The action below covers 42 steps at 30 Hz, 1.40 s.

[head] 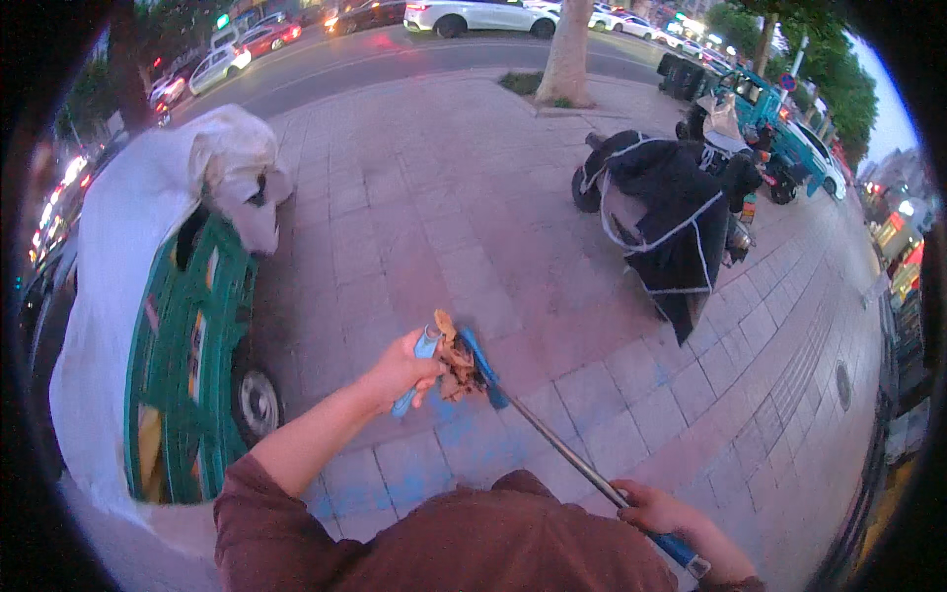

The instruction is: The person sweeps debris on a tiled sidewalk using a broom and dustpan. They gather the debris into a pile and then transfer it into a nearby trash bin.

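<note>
My left hand [405, 371] is closed around a light-blue tubular handle [425, 346], held out in front of me. Just beyond its fingers lies a clump of dry brown leaves [460, 368]. A blue broom head [482, 368] touches the right side of the leaves. From it a metal pole [566, 451] runs down to the lower right, ending in a blue grip [675, 549]. My right hand [651, 507] holds the pole near the top of that grip. What the light-blue handle is joined to is hidden.
A green cart [189, 370] under a pale cover stands at left, its wheel [259, 403] towards me. At right is a two-wheeler under a black cover [669, 207], with a teal three-wheeler [755, 96] behind. A tree trunk [566, 55] rises by the road, where cars pass.
</note>
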Available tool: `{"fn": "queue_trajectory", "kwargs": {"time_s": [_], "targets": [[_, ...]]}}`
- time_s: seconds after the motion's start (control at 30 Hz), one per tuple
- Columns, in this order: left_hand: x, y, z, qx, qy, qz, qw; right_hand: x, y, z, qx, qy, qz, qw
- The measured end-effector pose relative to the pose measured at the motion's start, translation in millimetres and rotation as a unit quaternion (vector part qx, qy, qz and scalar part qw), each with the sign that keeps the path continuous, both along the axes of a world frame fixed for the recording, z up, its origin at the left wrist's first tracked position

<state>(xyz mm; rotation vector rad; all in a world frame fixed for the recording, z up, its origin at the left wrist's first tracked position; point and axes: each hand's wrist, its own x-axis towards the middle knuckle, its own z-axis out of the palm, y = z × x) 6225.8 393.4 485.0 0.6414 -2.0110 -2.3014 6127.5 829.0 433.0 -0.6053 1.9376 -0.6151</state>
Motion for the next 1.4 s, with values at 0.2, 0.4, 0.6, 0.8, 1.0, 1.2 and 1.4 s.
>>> {"fn": "queue_trajectory", "kwargs": {"time_s": [0.2,0.4,0.6,0.8,1.0,1.2,1.4], "targets": [[11.7,23.0,23.7,-0.008,0.008,-0.006,1.0,-1.2,36.6,3.0,-0.035,0.047,0.039,0.997],[56.8,85.9,56.3,-0.015,0.008,0.028,0.999,24.9,72.9,41.5,0.003,0.007,0.049,0.999],[78.7,156.4,74.7,-0.021,0.004,0.04,0.999,23.0,149.3,41.4,-0.042,-0.042,0.041,0.997],[63.3,211.8,51.7,-0.016,-0.045,0.049,0.998,25.5,197.8,8.3,-0.075,-0.05,0.068,0.994],[-18.0,269.4,-5.3,-0.009,-0.042,0.002,0.999,-15.4,285.3,-23.9,-0.076,-0.069,0.033,0.994],[-150.7,171.5,-86.3,-0.006,-0.086,0.057,0.995,-169.6,176.1,-110.5,-0.119,-0.022,0.103,0.987],[-401.4,-80.7,-15.2,-0.013,-0.136,0.015,0.99,-407.5,-82.0,2.1,-0.018,-0.079,0.032,0.996]]}}
